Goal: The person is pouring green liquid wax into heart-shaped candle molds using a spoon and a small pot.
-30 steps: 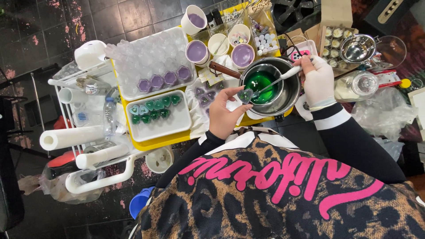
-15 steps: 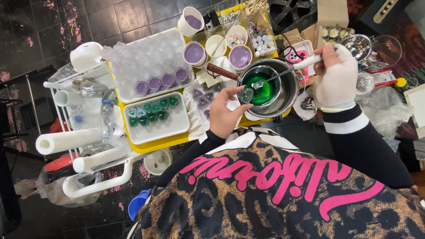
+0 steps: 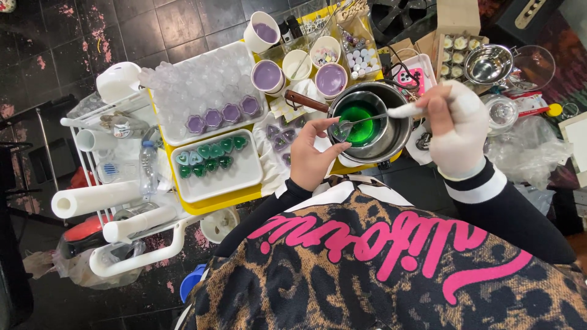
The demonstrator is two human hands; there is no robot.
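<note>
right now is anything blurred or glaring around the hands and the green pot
Head view: evenly lit and mostly sharp; right hand and its spoon slightly soft; left hand crisp; bright glints on the steel pot rim; wide-lens bending at the edges.

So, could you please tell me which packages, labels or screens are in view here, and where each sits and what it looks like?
Clear plastic bag: behind the pot, holding small white and purple pieces.
Cardboard box: far right, brown, with small round cups in a row.
Phone: beside the right hand, pink patterned case.
Bottle label: lower cart shelf, white with blue marks.
No lit screen shows.
</note>
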